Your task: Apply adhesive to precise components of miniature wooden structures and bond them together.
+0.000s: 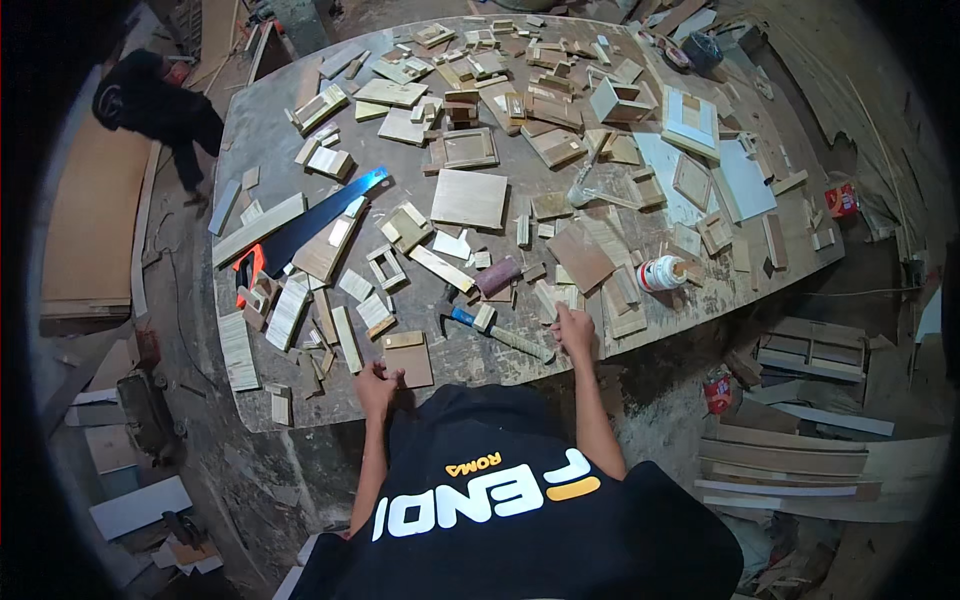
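Observation:
My left hand [377, 385] rests at the near edge of the workbench [262, 130], fingers touching a small square brown wood panel [408, 358]. My right hand [575, 328] reaches onto the bench and presses on a pale wood strip [552, 297] just right of a hammer [495, 330] with a blue and pale handle. Whether that hand grips the strip or only lies on it is unclear. A purple-brown block [497, 275] lies just beyond the hammer.
Many wood offcuts, small frames and panels cover the bench. A handsaw [315, 222] with blue blade and orange handle lies at left. A white glue bottle [660, 272] stands at right. Boards are stacked on the floor right; another person [150, 100] crouches far left.

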The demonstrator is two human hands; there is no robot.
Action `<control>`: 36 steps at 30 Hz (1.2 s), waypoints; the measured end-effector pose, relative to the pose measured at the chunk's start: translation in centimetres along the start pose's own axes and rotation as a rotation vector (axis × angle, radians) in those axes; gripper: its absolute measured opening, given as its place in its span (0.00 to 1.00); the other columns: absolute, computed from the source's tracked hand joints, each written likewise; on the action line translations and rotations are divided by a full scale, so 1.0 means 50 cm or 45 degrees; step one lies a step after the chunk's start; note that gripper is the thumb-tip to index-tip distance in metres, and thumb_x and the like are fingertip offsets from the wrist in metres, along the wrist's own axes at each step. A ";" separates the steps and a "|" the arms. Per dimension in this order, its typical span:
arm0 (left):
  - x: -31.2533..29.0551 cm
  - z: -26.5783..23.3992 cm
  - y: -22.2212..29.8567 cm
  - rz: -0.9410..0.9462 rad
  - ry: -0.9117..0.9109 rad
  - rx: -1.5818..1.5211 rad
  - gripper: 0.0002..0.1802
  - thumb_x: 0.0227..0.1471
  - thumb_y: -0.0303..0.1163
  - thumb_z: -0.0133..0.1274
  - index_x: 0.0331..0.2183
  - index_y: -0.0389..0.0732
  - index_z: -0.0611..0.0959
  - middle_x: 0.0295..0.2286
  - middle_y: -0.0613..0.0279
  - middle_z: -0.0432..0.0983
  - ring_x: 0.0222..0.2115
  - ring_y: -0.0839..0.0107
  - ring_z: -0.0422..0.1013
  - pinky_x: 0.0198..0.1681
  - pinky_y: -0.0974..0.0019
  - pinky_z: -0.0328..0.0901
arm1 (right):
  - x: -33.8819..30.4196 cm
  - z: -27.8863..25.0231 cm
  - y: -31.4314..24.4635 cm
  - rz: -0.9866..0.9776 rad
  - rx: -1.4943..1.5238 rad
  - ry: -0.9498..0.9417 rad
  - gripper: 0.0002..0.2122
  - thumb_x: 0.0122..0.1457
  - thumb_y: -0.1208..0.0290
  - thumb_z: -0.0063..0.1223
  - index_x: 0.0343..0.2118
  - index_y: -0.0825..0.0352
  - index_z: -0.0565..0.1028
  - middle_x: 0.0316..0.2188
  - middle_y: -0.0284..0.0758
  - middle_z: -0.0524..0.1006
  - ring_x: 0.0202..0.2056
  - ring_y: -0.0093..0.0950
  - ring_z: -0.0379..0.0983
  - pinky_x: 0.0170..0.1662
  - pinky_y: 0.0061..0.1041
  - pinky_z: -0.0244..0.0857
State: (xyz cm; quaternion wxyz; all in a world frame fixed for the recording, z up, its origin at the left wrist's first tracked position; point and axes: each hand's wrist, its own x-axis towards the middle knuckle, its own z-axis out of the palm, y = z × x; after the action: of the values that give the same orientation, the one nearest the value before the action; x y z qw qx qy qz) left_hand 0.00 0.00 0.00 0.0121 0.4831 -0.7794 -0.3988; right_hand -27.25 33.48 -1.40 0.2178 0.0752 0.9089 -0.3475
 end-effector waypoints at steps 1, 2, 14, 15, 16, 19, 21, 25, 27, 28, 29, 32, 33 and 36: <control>0.010 0.007 0.005 0.017 0.011 0.000 0.15 0.40 0.31 0.68 0.30 0.37 0.80 0.22 0.63 0.78 0.22 0.71 0.73 0.30 0.67 0.68 | 0.004 -0.010 -0.012 0.085 0.206 -0.025 0.25 0.59 0.44 0.50 0.34 0.67 0.79 0.19 0.35 0.79 0.15 0.23 0.72 0.19 0.25 0.66; 0.021 0.010 0.009 0.034 0.022 0.001 0.15 0.39 0.31 0.68 0.29 0.36 0.80 0.21 0.63 0.78 0.21 0.73 0.72 0.29 0.68 0.68 | 0.008 -0.013 -0.026 0.170 0.411 -0.052 0.26 0.61 0.45 0.48 0.28 0.71 0.77 0.19 0.35 0.79 0.16 0.22 0.72 0.17 0.21 0.63; 0.020 -0.007 -0.046 -0.200 -0.399 -0.658 0.08 0.50 0.27 0.62 0.28 0.40 0.77 0.19 0.69 0.75 0.17 0.82 0.67 0.18 0.77 0.60 | -0.050 -0.005 -0.046 0.328 0.849 -0.348 0.27 0.62 0.43 0.47 0.32 0.69 0.78 0.22 0.29 0.77 0.19 0.15 0.70 0.18 0.14 0.60; 0.020 -0.006 -0.049 -0.201 -0.387 -0.661 0.08 0.50 0.27 0.62 0.28 0.40 0.77 0.19 0.69 0.75 0.17 0.82 0.67 0.18 0.77 0.60 | -0.054 0.000 -0.041 0.321 0.847 -0.359 0.27 0.62 0.43 0.47 0.32 0.69 0.78 0.22 0.29 0.77 0.19 0.15 0.70 0.18 0.14 0.60; 0.022 -0.004 -0.051 -0.207 -0.394 -0.744 0.08 0.50 0.27 0.62 0.28 0.40 0.77 0.18 0.70 0.73 0.16 0.82 0.66 0.18 0.76 0.59 | -0.057 0.005 -0.036 0.220 0.653 -0.321 0.24 0.61 0.45 0.50 0.31 0.68 0.79 0.21 0.29 0.77 0.19 0.15 0.70 0.18 0.15 0.60; 0.016 -0.002 -0.046 -0.245 -0.400 -0.883 0.09 0.49 0.27 0.62 0.28 0.41 0.76 0.16 0.72 0.70 0.14 0.83 0.63 0.16 0.76 0.57 | -0.086 0.021 -0.038 0.064 0.352 -0.175 0.19 0.53 0.52 0.63 0.27 0.67 0.80 0.19 0.29 0.77 0.21 0.17 0.72 0.21 0.19 0.62; 0.010 -0.009 -0.048 -0.282 -0.479 -0.913 0.09 0.49 0.26 0.63 0.29 0.40 0.76 0.16 0.72 0.70 0.14 0.84 0.62 0.17 0.76 0.56 | -0.119 0.024 -0.047 -0.309 -0.115 0.042 0.20 0.45 0.54 0.70 0.27 0.69 0.80 0.16 0.31 0.76 0.20 0.21 0.72 0.24 0.24 0.65; 0.008 -0.020 -0.064 -0.276 -0.497 -0.943 0.10 0.49 0.26 0.63 0.29 0.40 0.76 0.15 0.72 0.70 0.14 0.84 0.61 0.16 0.76 0.53 | -0.191 0.025 -0.106 -0.610 -0.562 -0.032 0.25 0.37 0.55 0.73 0.37 0.64 0.81 0.34 0.38 0.78 0.36 0.36 0.76 0.41 0.35 0.70; 0.013 -0.026 -0.064 -0.277 -0.509 -0.966 0.10 0.48 0.25 0.63 0.29 0.40 0.76 0.15 0.72 0.70 0.14 0.84 0.61 0.16 0.76 0.53 | -0.210 0.038 -0.121 -0.521 -0.576 -0.112 0.24 0.38 0.56 0.71 0.40 0.61 0.81 0.40 0.40 0.75 0.43 0.41 0.72 0.46 0.39 0.67; 0.016 -0.029 -0.062 -0.262 -0.529 -0.974 0.10 0.48 0.25 0.63 0.29 0.40 0.76 0.15 0.72 0.70 0.14 0.84 0.60 0.16 0.76 0.52 | -0.208 0.049 -0.107 -0.577 -0.603 -0.009 0.23 0.40 0.58 0.70 0.40 0.61 0.81 0.39 0.40 0.75 0.43 0.41 0.71 0.46 0.39 0.67; 0.019 -0.034 -0.060 -0.247 -0.549 -0.982 0.10 0.48 0.24 0.63 0.29 0.40 0.76 0.15 0.72 0.70 0.14 0.84 0.60 0.16 0.76 0.52 | -0.203 0.060 -0.095 -0.633 -0.628 0.094 0.21 0.42 0.59 0.69 0.40 0.62 0.81 0.39 0.40 0.76 0.43 0.41 0.71 0.46 0.38 0.66; 0.028 -0.054 -0.080 -0.230 -0.593 -0.995 0.10 0.48 0.24 0.63 0.29 0.40 0.76 0.16 0.72 0.70 0.14 0.84 0.60 0.16 0.76 0.52 | -0.203 0.073 -0.093 -0.606 -0.605 0.142 0.18 0.45 0.64 0.66 0.40 0.62 0.81 0.38 0.40 0.76 0.43 0.41 0.70 0.46 0.39 0.66; 0.033 -0.059 -0.086 -0.221 -0.620 -1.000 0.10 0.48 0.24 0.63 0.30 0.40 0.77 0.16 0.72 0.70 0.14 0.84 0.61 0.16 0.76 0.53 | -0.205 0.073 -0.096 -0.578 -0.601 0.202 0.17 0.45 0.65 0.66 0.40 0.62 0.81 0.38 0.40 0.76 0.43 0.41 0.70 0.46 0.39 0.66; 0.041 -0.086 -0.101 -0.217 -0.629 -0.973 0.10 0.49 0.26 0.64 0.30 0.40 0.76 0.17 0.71 0.71 0.16 0.84 0.62 0.18 0.77 0.55 | -0.201 0.076 -0.112 -0.553 -0.575 0.296 0.17 0.45 0.66 0.66 0.39 0.62 0.81 0.37 0.40 0.76 0.42 0.42 0.71 0.46 0.39 0.65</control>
State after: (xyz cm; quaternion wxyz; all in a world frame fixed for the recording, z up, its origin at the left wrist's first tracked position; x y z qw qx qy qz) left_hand 4.39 -5.27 -1.00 -0.0297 0.3969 -0.5136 -0.7601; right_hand -18.57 26.93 3.92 0.0448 -0.1315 0.9765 -0.1646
